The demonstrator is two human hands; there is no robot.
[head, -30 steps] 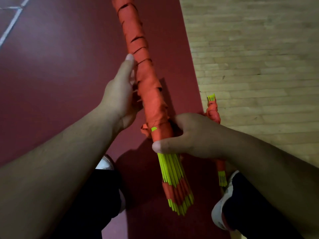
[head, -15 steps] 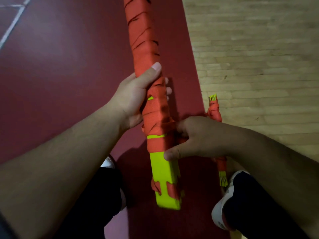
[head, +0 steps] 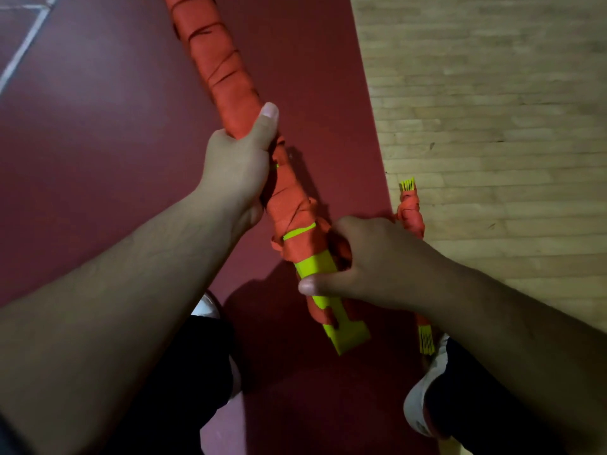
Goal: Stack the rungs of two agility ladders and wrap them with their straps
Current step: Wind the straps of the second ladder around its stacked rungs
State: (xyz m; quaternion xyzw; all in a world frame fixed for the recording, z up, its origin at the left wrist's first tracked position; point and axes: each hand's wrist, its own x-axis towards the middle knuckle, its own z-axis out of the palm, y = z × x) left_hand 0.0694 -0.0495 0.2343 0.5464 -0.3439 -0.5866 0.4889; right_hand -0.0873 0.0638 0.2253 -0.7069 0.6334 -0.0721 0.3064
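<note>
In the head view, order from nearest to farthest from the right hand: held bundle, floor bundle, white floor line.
1. Held bundle: in the right hand's grip.
2. Floor bundle: just beyond it, on the right.
3. White floor line: far upper left.

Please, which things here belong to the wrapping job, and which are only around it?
For the job:
- held bundle of yellow rungs in orange strap
- left hand and right hand, both gripping it
- second wrapped bundle, lying on the floor

Only around:
- white shoes
- white floor line
- wooden floor
</note>
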